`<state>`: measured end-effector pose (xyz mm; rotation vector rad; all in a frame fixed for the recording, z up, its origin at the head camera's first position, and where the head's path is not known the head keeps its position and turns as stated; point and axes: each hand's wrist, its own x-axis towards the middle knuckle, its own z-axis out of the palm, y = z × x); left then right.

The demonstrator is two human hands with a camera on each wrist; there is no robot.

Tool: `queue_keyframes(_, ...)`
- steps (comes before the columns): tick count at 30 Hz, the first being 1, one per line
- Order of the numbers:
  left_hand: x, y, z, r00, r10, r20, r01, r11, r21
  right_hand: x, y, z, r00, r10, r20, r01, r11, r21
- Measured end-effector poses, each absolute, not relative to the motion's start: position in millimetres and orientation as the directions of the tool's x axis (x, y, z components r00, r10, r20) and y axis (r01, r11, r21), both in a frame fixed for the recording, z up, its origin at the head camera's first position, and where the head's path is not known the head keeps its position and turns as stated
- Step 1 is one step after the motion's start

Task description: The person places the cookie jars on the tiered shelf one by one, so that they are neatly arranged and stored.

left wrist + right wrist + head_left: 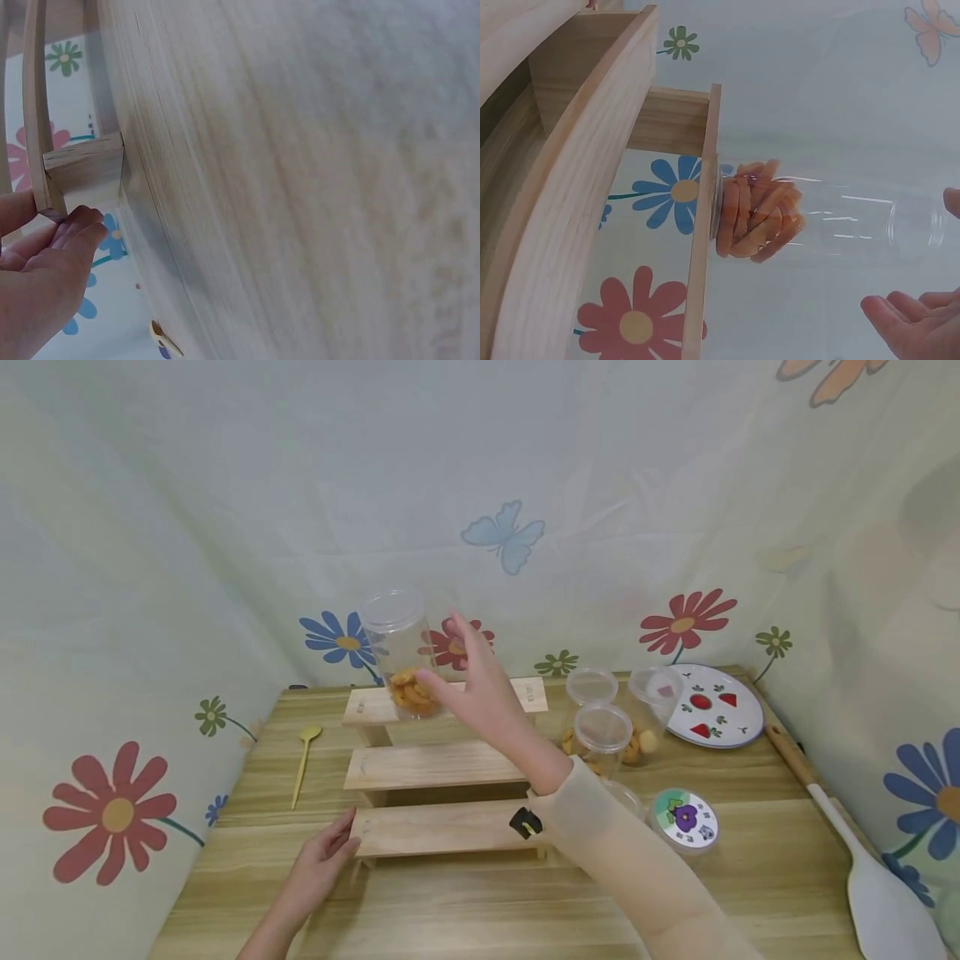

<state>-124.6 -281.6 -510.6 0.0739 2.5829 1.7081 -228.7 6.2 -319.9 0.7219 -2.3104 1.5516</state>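
Clear cylindrical plastic jar [397, 647] holding orange-brown snacks [761, 217]: upright atop pale wooden three-tier rack [435, 766]. Right hand [483, 693]: wide, beside jar. Left hand [321, 867]: pinches rack's front end, probably steadying it.

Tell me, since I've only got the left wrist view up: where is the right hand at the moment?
Observer: The right hand is beside a tall clear jar, which stands on the top tier of the wooden rack.

Operator: Nothing of that on my side. Is its grip closed round the jar?

Observer: No, the right wrist view shows its fingers spread, not curled round the jar.

Operator: Good. And what sits just right of the rack, as the person faces it?

Observer: Several clear containers, grouped on the table.
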Motion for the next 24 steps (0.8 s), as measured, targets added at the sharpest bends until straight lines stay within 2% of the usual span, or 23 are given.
queue_keyframes(6,-125.1,-281.8,-512.4,-0.998,0.065,-0.001,0.025,0.397,0.917,-214.8,17.7,-325.1,-0.821,-0.272,0.503,-0.568,0.284,-0.773)
queue_keyframes(19,-123.7,-280.0,-512.4,-0.998,0.053,-0.016,0.008,0.425,0.905,-180.5,53.9,-339.4,-0.853,-0.19,0.486,-0.519,0.394,-0.758)
queue_keyframes(24,-123.9,-280.4,-512.4,-0.998,0.051,-0.021,0.004,0.442,0.897,-170.1,70.3,-343.7,-0.844,-0.161,0.512,-0.528,0.426,-0.735)
